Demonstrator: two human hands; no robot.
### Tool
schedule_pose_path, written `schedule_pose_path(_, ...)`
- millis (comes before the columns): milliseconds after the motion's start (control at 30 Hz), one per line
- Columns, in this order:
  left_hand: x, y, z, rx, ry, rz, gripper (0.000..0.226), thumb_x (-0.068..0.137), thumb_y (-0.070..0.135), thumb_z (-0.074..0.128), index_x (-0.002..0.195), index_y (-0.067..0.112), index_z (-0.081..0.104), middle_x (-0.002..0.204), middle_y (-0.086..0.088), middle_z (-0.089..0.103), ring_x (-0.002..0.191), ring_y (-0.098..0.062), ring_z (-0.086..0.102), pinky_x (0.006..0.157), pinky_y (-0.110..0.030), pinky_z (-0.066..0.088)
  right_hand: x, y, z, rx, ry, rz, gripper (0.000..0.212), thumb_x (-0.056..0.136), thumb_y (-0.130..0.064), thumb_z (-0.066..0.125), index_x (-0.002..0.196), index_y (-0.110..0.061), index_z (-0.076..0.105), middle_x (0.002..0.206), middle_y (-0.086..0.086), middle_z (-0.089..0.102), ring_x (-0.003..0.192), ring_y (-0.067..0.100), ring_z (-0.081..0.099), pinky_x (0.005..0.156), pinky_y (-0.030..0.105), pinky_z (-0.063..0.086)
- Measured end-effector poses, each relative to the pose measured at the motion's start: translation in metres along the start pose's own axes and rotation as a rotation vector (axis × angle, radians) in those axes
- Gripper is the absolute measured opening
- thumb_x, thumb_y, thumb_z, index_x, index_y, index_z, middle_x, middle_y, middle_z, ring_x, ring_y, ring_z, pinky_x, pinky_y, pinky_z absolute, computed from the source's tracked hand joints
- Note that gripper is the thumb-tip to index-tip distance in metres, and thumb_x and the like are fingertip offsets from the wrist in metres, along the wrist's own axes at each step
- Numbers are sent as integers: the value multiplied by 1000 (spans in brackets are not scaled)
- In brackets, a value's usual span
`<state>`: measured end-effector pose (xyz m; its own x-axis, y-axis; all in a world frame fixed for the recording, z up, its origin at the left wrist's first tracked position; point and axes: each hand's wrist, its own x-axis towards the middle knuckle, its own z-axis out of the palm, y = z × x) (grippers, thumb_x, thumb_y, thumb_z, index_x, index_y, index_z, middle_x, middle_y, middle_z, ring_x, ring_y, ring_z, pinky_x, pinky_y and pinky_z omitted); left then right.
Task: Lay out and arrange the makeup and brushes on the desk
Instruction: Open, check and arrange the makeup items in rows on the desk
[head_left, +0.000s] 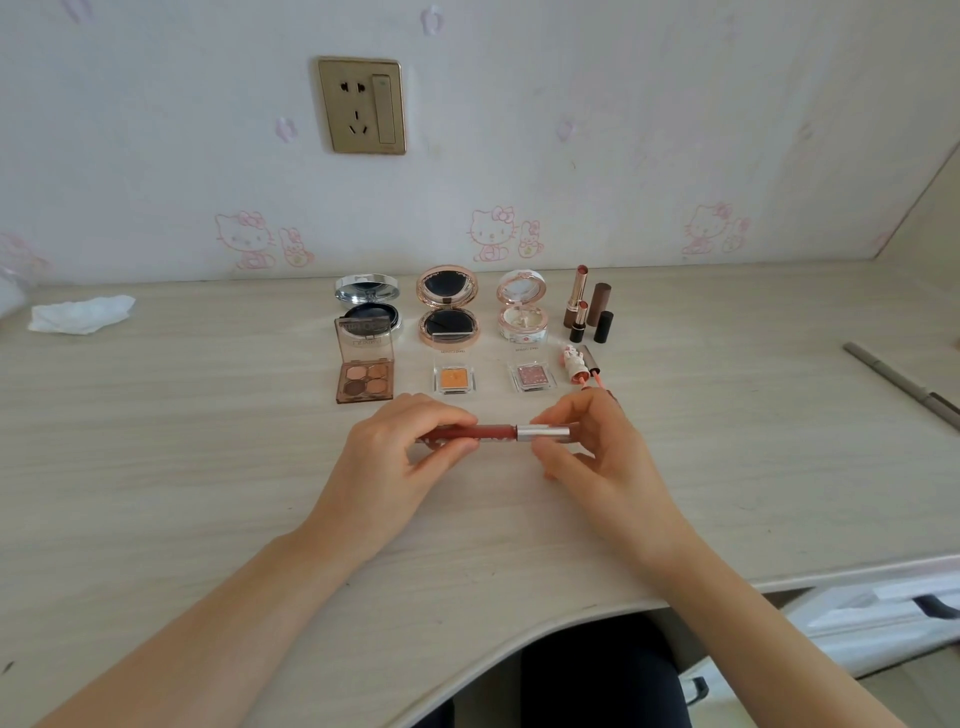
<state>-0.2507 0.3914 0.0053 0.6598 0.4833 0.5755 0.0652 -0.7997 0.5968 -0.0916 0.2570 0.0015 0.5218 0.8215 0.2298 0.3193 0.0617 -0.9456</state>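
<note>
over the near middle of the surface (208, 467), between the left hand (400, 452) and right hand (587, 452), a lip gloss tube (488, 432) is held level, long axis left to right. its red body is pinched by the left fingers (441, 415), its silver cap (545, 432) by the right fingers (556, 413).

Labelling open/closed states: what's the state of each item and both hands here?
Silver compact: open, lid upright.
Rose-gold compact: open.
White compact: open.
Four-pan palette: open.
Orange eyeshadow: open.
Pink eyeshadow: open.
Tall lipstick: uncapped, upright.
Short lipstick: uncapped, upright.
Lip gloss tube: capped, held horizontal.
Left hand: grips tube body.
Right hand: pinches silver cap.
</note>
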Motion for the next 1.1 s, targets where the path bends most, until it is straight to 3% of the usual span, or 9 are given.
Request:
schedule_pose_path(100, 0, 1, -1, -3, 3, -9, 18, 80, 18, 74, 98, 16, 73, 92, 10, 68, 88, -9, 64, 80, -29, 51, 1, -4, 3, 44, 32, 61, 6, 92, -24, 57, 95, -20, 59, 85, 1, 69, 80, 12, 65, 67, 26, 52)
schedule_pose_path(200, 0, 2, -1, 1, -4, -12, 18, 81, 19, 73, 99, 16, 72, 92, 11, 68, 89, -7, 63, 80, -28, 51, 2, -5, 3, 0, 24, 59, 14, 96, -19, 51, 91, -14, 63, 73, -3, 69, 69, 9, 64, 65, 23, 50)
schedule_pose_path(400, 1, 3, -1, 6, -9, -32, 19, 81, 17, 72, 100, 16, 72, 94, 11, 68, 91, -5, 63, 83, -22, 50, -2, -8, 2, -17, 45, -7, 19, 92, -6, 55, 101, -22, 61, 97, 2, 64, 86, 11, 66, 67, 22, 53)
schedule_pose_path(533, 1, 6, -2, -8, -31, -40, 21, 82, 23, 67, 102, 19, 71, 96, 15, 67, 93, -1, 63, 84, -14, 48, -4, -13, -2, -75, 63, -54, 25, 91, -3, 56, 100, -26, 60, 103, -5, 62, 92, 12, 63, 70, 25, 56)
schedule_pose_path(867, 1, 19, 8, -85, -95, -77, 24, 83, 20, 68, 107, 27, 69, 102, 23, 67, 96, 3, 63, 85, -11, 47, 1, -28, -36, 15, 139, -17, 25, 93, -2, 51, 103, -21, 63, 90, 5, 66, 75, 15, 59, 64, 19, 49)
schedule_pose_path(933, 1, 24, 11, -93, -111, -78, 24, 84, 23, 68, 107, 28, 69, 99, 20, 68, 95, 0, 64, 85, -17, 49, 4, -29, -44, 57, 137, 22, 24, 93, -3, 50, 104, -20, 63, 90, 10, 66, 74, 20, 60, 66, 27, 52)
schedule_pose_path(1000, 2, 30, 17, -89, -142, -67, 26, 84, 23, 69, 110, 29, 67, 95, 17, 69, 92, -4, 65, 84, -23, 51, 8, -30, -51, 86, 135, 73, 22, 93, -5, 51, 105, -20, 64, 87, 6, 67, 74, 19, 62, 65, 31, 52)
schedule_pose_path(1100, 4, 42, 27, -86, -233, -47, 29, 88, 25, 66, 114, 37, 61, 91, 16, 66, 91, -5, 63, 83, -24, 49, 15, -31, -63, 116, 151, 111, 21, 92, -4, 53, 106, -15, 64, 79, -4, 68, 76, 13, 64, 65, 28, 51)
